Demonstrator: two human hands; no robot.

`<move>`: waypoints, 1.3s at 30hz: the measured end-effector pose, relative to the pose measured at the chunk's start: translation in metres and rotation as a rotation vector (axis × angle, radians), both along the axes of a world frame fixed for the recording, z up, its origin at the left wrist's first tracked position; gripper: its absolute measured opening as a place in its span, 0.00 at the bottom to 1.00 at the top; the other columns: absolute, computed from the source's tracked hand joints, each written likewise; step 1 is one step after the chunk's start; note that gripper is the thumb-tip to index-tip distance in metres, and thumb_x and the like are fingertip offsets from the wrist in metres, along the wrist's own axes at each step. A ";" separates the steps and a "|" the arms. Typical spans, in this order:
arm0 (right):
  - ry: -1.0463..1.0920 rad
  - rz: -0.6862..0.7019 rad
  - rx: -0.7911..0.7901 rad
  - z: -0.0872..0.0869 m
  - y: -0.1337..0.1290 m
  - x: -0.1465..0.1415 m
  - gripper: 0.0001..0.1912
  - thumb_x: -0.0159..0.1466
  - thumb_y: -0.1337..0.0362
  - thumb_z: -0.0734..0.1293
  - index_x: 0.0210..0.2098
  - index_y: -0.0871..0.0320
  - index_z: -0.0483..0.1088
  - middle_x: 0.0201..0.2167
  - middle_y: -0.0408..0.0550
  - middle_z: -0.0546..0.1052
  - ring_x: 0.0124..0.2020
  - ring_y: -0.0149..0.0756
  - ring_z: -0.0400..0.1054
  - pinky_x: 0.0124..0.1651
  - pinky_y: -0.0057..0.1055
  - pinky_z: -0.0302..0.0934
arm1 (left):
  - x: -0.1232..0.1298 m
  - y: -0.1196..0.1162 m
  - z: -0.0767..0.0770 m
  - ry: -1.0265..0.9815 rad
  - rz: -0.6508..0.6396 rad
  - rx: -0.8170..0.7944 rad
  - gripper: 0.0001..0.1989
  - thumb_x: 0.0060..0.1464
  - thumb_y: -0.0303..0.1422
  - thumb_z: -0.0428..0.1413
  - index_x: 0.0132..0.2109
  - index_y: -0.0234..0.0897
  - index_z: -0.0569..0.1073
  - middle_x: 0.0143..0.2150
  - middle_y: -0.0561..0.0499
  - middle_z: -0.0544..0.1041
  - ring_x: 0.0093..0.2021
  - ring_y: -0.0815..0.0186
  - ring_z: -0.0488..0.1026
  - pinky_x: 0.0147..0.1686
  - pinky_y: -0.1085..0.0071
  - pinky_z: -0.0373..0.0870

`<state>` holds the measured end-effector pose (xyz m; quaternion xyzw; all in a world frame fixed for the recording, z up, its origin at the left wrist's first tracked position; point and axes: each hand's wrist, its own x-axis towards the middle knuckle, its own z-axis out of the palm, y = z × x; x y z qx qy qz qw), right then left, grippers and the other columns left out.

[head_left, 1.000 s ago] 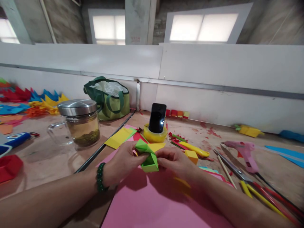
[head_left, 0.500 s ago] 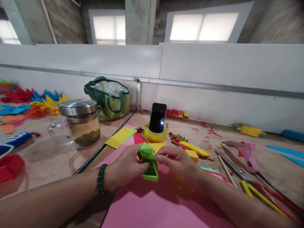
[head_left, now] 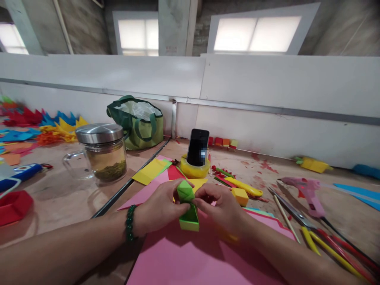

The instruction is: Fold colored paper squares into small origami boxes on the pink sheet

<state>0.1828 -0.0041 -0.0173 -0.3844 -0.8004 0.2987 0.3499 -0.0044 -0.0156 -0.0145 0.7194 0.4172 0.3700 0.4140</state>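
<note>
A folded green paper piece [head_left: 190,222], with an open box-like lower end, is held up over a pink paper sheet [head_left: 184,261]. My left hand [head_left: 162,206], with a green bead bracelet [head_left: 130,223] at the wrist, grips it from the left side. The fingers of my right hand [head_left: 221,204] pinch its right edge near the middle fold. Just beyond the right hand sits a small yellow paper cube [head_left: 240,196]. Yellow paper sheets [head_left: 151,171] lie behind the left hand.
A phone [head_left: 198,147] leans in a yellow tape roll [head_left: 194,168]. To the right are a yellow cutter [head_left: 245,186], scissors [head_left: 299,217] and a pink glue gun [head_left: 305,188]. A glass tea mug [head_left: 103,154] and a green bag [head_left: 139,126] stand at the left.
The green paper's upper part has tilted, and its lower box end sits slightly lower and more open to view. Both hands keep hold, with small finger shifts.
</note>
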 end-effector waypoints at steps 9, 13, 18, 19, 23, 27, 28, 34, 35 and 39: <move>0.058 0.030 -0.174 0.009 -0.006 0.002 0.06 0.59 0.62 0.65 0.33 0.57 0.64 0.25 0.40 0.69 0.25 0.29 0.64 0.28 0.26 0.60 | -0.004 0.003 0.001 0.017 0.031 -0.006 0.03 0.43 0.25 0.53 0.25 0.35 0.66 0.23 0.57 0.65 0.25 0.72 0.61 0.24 0.77 0.56; -0.099 -0.057 -0.092 0.012 -0.014 -0.005 0.08 0.54 0.67 0.66 0.34 0.57 0.65 0.25 0.39 0.69 0.25 0.29 0.63 0.27 0.25 0.58 | -0.001 0.000 -0.001 0.025 -0.002 0.014 0.05 0.43 0.25 0.53 0.24 0.34 0.64 0.22 0.57 0.64 0.25 0.73 0.58 0.24 0.77 0.54; -0.184 -0.121 -0.054 0.014 -0.014 -0.013 0.06 0.50 0.73 0.61 0.25 0.57 0.66 0.22 0.39 0.70 0.24 0.28 0.62 0.25 0.25 0.55 | 0.004 -0.003 0.001 -0.009 -0.019 0.080 0.06 0.43 0.23 0.52 0.33 0.34 0.67 0.29 0.54 0.70 0.29 0.70 0.64 0.28 0.75 0.60; -0.194 -0.124 -0.041 0.015 -0.014 -0.013 0.06 0.49 0.74 0.61 0.24 0.57 0.66 0.21 0.39 0.70 0.23 0.29 0.62 0.25 0.25 0.55 | 0.004 -0.003 0.001 -0.049 -0.048 0.050 0.10 0.43 0.23 0.52 0.36 0.34 0.68 0.31 0.53 0.71 0.31 0.69 0.66 0.30 0.75 0.62; -0.197 -0.143 -0.030 0.015 -0.011 -0.009 0.05 0.48 0.73 0.61 0.22 0.58 0.66 0.19 0.39 0.69 0.22 0.29 0.61 0.23 0.25 0.52 | 0.000 0.000 0.007 -0.228 -0.083 -0.208 0.20 0.43 0.26 0.51 0.47 0.35 0.66 0.28 0.56 0.68 0.29 0.70 0.66 0.29 0.74 0.62; -0.165 -0.117 -0.042 0.011 -0.005 -0.005 0.06 0.49 0.72 0.60 0.24 0.58 0.68 0.21 0.40 0.70 0.23 0.29 0.62 0.24 0.25 0.52 | -0.003 0.000 0.017 -0.191 -0.044 -0.403 0.06 0.46 0.33 0.52 0.32 0.34 0.68 0.24 0.56 0.65 0.25 0.71 0.63 0.24 0.76 0.58; -0.160 -0.112 -0.049 0.010 -0.004 -0.005 0.06 0.49 0.72 0.60 0.24 0.58 0.68 0.21 0.40 0.71 0.23 0.29 0.62 0.24 0.25 0.52 | -0.003 0.000 0.018 -0.153 -0.057 -0.415 0.06 0.46 0.34 0.52 0.27 0.34 0.67 0.23 0.56 0.64 0.24 0.72 0.61 0.23 0.76 0.56; -0.160 -0.132 -0.018 0.010 -0.006 -0.007 0.07 0.49 0.74 0.61 0.25 0.58 0.67 0.21 0.40 0.70 0.22 0.28 0.61 0.24 0.24 0.52 | -0.003 0.004 0.016 -0.016 -0.159 -0.391 0.04 0.37 0.26 0.51 0.26 0.33 0.68 0.23 0.57 0.63 0.23 0.74 0.57 0.22 0.76 0.51; -0.163 -0.137 -0.005 0.010 -0.008 -0.008 0.07 0.50 0.74 0.61 0.25 0.57 0.67 0.21 0.40 0.70 0.22 0.28 0.61 0.24 0.24 0.52 | -0.003 0.005 0.016 -0.022 -0.153 -0.408 0.05 0.36 0.26 0.50 0.26 0.33 0.68 0.23 0.57 0.64 0.23 0.74 0.57 0.22 0.76 0.52; -0.185 -0.145 0.049 0.011 -0.016 -0.012 0.09 0.52 0.74 0.61 0.30 0.56 0.68 0.23 0.41 0.72 0.23 0.29 0.63 0.25 0.25 0.55 | -0.004 0.004 0.015 -0.007 -0.139 -0.400 0.05 0.37 0.25 0.50 0.26 0.33 0.68 0.22 0.57 0.64 0.23 0.73 0.58 0.22 0.76 0.53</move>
